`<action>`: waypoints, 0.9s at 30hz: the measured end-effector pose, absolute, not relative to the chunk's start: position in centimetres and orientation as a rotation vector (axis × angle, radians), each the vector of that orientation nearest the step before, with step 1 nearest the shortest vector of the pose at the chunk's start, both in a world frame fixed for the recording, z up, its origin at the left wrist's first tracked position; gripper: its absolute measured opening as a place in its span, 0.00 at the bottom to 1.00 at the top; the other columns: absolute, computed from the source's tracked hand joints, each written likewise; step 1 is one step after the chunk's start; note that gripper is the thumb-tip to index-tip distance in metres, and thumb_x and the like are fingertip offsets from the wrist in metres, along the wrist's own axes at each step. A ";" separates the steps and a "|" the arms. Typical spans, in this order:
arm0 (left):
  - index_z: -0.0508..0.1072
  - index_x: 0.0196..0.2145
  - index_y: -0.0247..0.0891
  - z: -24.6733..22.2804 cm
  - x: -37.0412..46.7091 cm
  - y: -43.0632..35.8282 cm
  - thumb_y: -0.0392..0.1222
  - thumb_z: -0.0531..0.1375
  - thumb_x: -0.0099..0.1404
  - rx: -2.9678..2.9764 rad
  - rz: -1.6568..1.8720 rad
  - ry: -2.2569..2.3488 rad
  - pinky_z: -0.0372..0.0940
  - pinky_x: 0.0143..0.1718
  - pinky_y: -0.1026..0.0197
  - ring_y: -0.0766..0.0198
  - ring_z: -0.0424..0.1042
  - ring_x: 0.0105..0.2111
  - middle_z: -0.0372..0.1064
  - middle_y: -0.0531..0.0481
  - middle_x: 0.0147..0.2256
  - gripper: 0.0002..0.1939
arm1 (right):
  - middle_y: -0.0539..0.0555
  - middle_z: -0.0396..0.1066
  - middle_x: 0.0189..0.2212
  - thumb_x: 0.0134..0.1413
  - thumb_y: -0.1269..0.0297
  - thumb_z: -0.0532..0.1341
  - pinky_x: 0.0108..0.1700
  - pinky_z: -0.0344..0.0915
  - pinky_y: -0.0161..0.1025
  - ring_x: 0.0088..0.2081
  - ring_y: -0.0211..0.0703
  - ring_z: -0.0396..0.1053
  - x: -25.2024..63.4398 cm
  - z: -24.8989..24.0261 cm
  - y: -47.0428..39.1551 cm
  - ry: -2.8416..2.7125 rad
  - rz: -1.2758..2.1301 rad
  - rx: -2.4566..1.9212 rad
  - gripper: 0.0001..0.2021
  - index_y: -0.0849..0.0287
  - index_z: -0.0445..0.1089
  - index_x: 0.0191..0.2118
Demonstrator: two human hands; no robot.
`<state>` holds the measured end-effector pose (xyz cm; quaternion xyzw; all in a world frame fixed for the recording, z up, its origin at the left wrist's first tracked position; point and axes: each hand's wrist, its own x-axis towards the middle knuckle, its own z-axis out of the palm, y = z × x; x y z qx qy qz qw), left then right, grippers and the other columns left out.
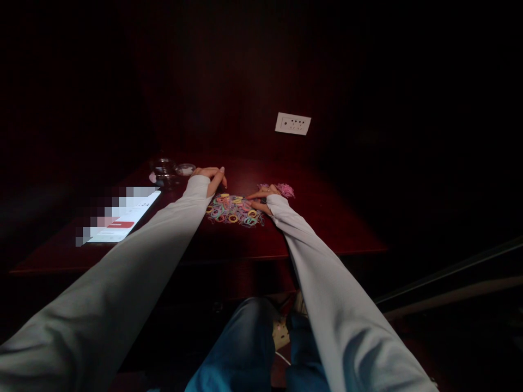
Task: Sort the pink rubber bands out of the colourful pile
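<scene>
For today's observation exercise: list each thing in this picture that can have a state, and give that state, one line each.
Left hand: open, fingers out, beside the bands.
Right hand: resting on the bands, grip unclear.
Bands: loose mixed-colour heap on the table.
Pink pile: set apart, behind the right hand.
Phone: screen lit, lying flat.
Glass jar: upright; contents unclear.
Socket: nothing plugged in.

Room very dark. Dark red wood surface (327,228) lit only at centre. Dark panel wall (229,81) behind, white socket plate (292,123) on it. Pale rail (449,294) lower right; floor unreadable.
</scene>
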<state>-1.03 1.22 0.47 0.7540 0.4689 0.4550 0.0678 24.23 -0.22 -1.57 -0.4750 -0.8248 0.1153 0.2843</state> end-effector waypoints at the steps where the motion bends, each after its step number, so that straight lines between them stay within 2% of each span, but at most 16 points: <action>1: 0.78 0.22 0.42 0.4 -1.1 1.3 0.57 0.47 0.73 2.248 1.379 1.424 0.66 0.41 0.57 0.60 0.75 0.31 0.78 0.50 0.28 0.31 | 0.51 0.75 0.34 0.58 0.50 0.69 0.50 0.58 0.43 0.44 0.46 0.64 24.2 -1.6 -0.2 -2.192 0.314 -1.272 0.11 0.46 0.84 0.41; 5: 0.78 0.22 0.42 0.2 -1.5 2.5 0.60 0.44 0.72 2.045 1.444 1.487 0.68 0.36 0.58 0.60 0.73 0.28 0.76 0.48 0.24 0.34 | 0.51 0.76 0.33 0.60 0.51 0.67 0.49 0.59 0.42 0.43 0.45 0.66 24.2 -1.3 -0.4 -2.132 0.346 -1.281 0.11 0.50 0.83 0.39; 9: 0.77 0.23 0.41 0.2 -2.3 3.4 0.56 0.43 0.72 1.903 1.523 1.497 0.67 0.33 0.58 0.60 0.72 0.27 0.76 0.46 0.24 0.32 | 0.52 0.79 0.35 0.66 0.55 0.60 0.50 0.60 0.42 0.41 0.45 0.69 24.0 -0.8 -0.8 -2.117 0.327 -1.259 0.14 0.54 0.81 0.35; 11: 0.75 0.23 0.41 0.4 -2.7 3.3 0.52 0.46 0.68 1.937 1.457 1.558 0.66 0.32 0.59 0.59 0.72 0.28 0.76 0.47 0.25 0.25 | 0.53 0.80 0.37 0.68 0.56 0.57 0.51 0.60 0.42 0.42 0.45 0.70 24.0 -0.6 -0.8 -2.111 0.299 -1.241 0.16 0.54 0.81 0.35; 15: 0.70 0.24 0.42 0.3 -3.2 2.1 0.47 0.57 0.56 2.120 1.060 1.819 0.61 0.31 0.59 0.59 0.70 0.29 0.73 0.51 0.26 0.08 | 0.53 0.81 0.38 0.68 0.57 0.56 0.53 0.61 0.43 0.42 0.45 0.72 24.1 -0.7 -0.7 -2.092 0.298 -1.218 0.16 0.54 0.81 0.37; 17: 0.68 0.26 0.43 0.0 -3.4 1.7 0.46 0.59 0.54 2.229 0.929 1.824 0.60 0.30 0.60 0.60 0.68 0.29 0.72 0.52 0.28 0.05 | 0.53 0.81 0.39 0.68 0.56 0.56 0.53 0.63 0.44 0.44 0.46 0.73 24.1 -0.8 -0.6 -2.078 0.324 -1.219 0.17 0.54 0.81 0.38; 24: 0.61 0.23 0.43 -2.0 -3.9 2.3 0.56 0.56 0.61 2.451 0.703 1.696 0.55 0.29 0.60 0.60 0.65 0.27 0.67 0.52 0.26 0.17 | 0.54 0.81 0.40 0.68 0.54 0.54 0.50 0.68 0.42 0.44 0.47 0.76 24.2 -0.9 -0.8 -2.043 0.412 -1.187 0.19 0.53 0.81 0.38; 27: 0.60 0.23 0.43 -2.7 -4.1 3.0 0.58 0.55 0.61 2.517 0.641 1.618 0.56 0.31 0.60 0.60 0.64 0.28 0.66 0.51 0.27 0.18 | 0.53 0.81 0.40 0.69 0.53 0.53 0.50 0.68 0.41 0.44 0.46 0.76 24.2 -0.9 -0.8 -2.050 0.418 -1.196 0.19 0.53 0.81 0.39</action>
